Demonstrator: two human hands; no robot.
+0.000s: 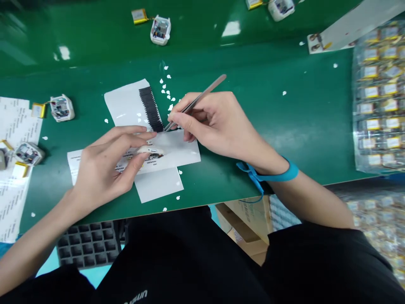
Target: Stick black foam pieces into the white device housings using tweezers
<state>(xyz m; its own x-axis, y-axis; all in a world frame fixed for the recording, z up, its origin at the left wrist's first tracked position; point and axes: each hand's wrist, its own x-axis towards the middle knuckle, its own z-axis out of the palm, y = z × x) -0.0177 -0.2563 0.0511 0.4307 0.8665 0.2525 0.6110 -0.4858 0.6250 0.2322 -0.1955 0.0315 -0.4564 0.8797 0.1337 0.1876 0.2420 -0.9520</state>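
Metal tweezers (202,96) are pinched in my right hand (209,122), their tips down at the lower end of a strip of small black pieces (151,109). That strip is stuck on a white backing sheet (122,101). My left hand (109,158) holds a small white device housing (152,150) between thumb and fingers, with dark parts showing at its lower side. Under the housing lies a printed white label sheet (180,147). The fingertips of my left hand reach close to the strip's lower end. A blue wrist strap (280,173) circles my right wrist.
Open white housings (160,30) with wired batteries (139,16) lie at the back and left. White paper scraps (167,92) dot the green table (253,76). A tray of batteries (379,97) stands at right, near a metal bracket (332,29). Printed sheets (12,169) lie left.
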